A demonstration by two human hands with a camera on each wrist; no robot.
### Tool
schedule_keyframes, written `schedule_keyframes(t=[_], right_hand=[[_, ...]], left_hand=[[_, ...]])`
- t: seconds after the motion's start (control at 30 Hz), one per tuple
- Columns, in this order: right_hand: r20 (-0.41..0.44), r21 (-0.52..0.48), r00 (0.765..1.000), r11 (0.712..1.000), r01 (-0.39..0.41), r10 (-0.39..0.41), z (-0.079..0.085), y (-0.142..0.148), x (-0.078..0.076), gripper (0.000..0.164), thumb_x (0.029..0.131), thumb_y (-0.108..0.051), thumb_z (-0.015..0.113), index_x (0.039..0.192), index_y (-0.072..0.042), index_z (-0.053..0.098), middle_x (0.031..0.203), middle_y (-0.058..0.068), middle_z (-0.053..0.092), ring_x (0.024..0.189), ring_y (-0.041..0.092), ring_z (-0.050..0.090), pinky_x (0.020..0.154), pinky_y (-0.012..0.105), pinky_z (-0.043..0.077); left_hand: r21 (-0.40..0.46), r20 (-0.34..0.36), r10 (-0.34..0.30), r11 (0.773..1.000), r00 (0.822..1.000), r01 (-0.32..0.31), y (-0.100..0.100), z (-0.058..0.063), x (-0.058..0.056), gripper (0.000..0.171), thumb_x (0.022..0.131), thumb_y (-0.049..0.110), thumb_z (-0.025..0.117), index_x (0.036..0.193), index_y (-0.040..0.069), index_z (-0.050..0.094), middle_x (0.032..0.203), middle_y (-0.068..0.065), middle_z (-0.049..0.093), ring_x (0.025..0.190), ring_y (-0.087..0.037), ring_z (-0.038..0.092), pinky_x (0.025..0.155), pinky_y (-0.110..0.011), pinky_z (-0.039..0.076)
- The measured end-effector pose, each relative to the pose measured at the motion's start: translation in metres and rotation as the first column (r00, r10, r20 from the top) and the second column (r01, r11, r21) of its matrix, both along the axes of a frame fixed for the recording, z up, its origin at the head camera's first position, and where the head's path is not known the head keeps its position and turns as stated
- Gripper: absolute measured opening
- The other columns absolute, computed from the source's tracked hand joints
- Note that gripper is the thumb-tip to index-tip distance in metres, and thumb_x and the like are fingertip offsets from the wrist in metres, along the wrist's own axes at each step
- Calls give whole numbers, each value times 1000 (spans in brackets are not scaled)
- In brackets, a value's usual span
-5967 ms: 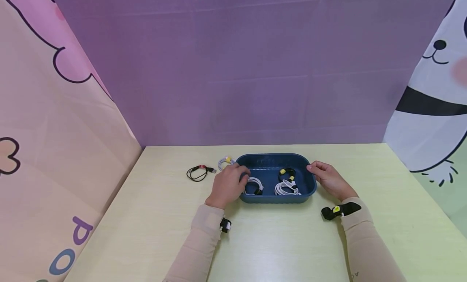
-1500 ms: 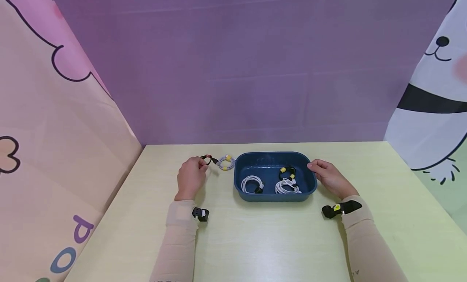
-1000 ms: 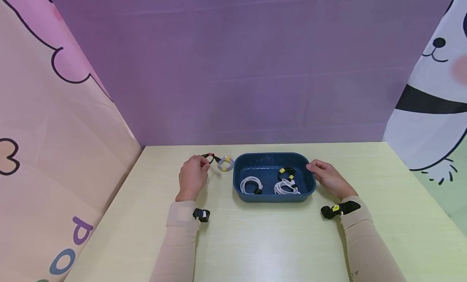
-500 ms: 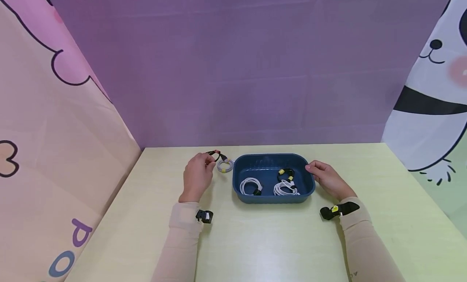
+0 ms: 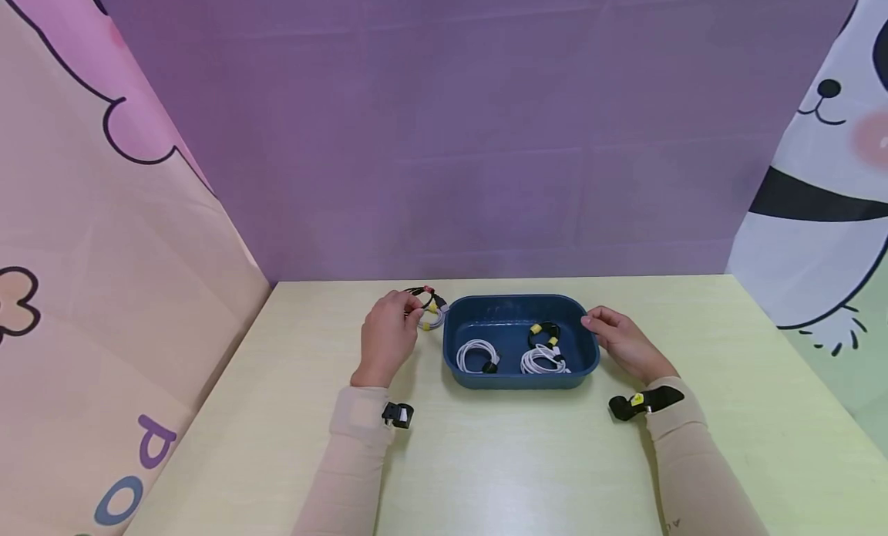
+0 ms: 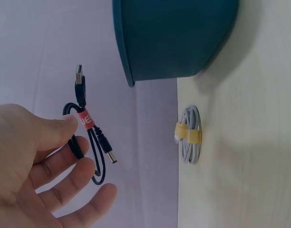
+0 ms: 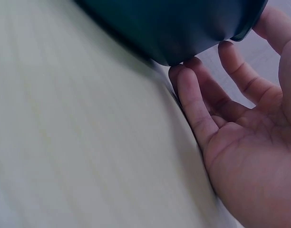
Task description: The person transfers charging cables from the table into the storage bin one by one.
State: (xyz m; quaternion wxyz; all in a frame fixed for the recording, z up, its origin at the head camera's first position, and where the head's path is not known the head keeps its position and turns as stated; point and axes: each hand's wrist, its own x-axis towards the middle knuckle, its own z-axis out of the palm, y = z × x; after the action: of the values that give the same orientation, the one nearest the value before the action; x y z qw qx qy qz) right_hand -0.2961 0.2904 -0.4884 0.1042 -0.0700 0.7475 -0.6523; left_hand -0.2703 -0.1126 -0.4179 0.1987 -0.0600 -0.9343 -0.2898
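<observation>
My left hand (image 5: 390, 334) pinches a coiled black USB cable (image 6: 80, 91) between thumb and fingers. A red tie wraps the cable; a USB plug points up and a round barrel plug hangs down in the left wrist view. The cable is held above the table, near a grey coiled cable (image 6: 192, 116) with yellow ties lying left of the blue tray (image 5: 513, 381). With thumb at the rim and fingers against the outer wall, my right hand (image 5: 627, 343) grips the tray's right end. Inside lie two white coiled cables and a black coil (image 5: 533, 338) with yellow ties.
One white cable (image 5: 461, 354) lies at the tray's left and the other (image 5: 530, 360) at its front right. The tray stands on a pale wooden table (image 5: 472, 466). A purple cloth (image 5: 486, 135) hangs behind the table's back edge, with printed cloths at both sides.
Six seconds ago my left hand was at the tray by a white cable, and the black cable lay on the table. Now it holds the black cable, moving right towards the tray. Right hand stays.
</observation>
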Motion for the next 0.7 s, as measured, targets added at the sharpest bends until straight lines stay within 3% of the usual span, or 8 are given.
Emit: schedule_keyframes(t=[0.13,0.43,0.7], right_hand=[[2,12,1000,1000,2,-2,2,-1,0,30,105,-37,57,114,-7,55,105,-7,51,108,11,47,96,17,43],[-5,-17,1000,1000,5,-5,0,-1,1,20,106,-32,57,113,-13,56,105,-9,52,105,8,49,93,15,45],[0,-18,1000,1000,8,-8,1,-1,1,31,106,-33,57,120,-5,53,108,-9,53,106,8,49,94,14,45]], left_hand=[[1,-4,-7,1000,1000,7,2,-2,0,5,97,15,70,99,11,73,99,-6,70,93,-26,65,77,-45,55],[3,-36,-25,1000,999,25,5,1,2,4,97,14,71,99,11,73,97,-6,70,92,-25,64,75,-44,55],[-2,-52,-46,999,998,46,10,1,3,5,97,14,71,100,11,72,99,-6,70,94,-24,63,76,-43,55]])
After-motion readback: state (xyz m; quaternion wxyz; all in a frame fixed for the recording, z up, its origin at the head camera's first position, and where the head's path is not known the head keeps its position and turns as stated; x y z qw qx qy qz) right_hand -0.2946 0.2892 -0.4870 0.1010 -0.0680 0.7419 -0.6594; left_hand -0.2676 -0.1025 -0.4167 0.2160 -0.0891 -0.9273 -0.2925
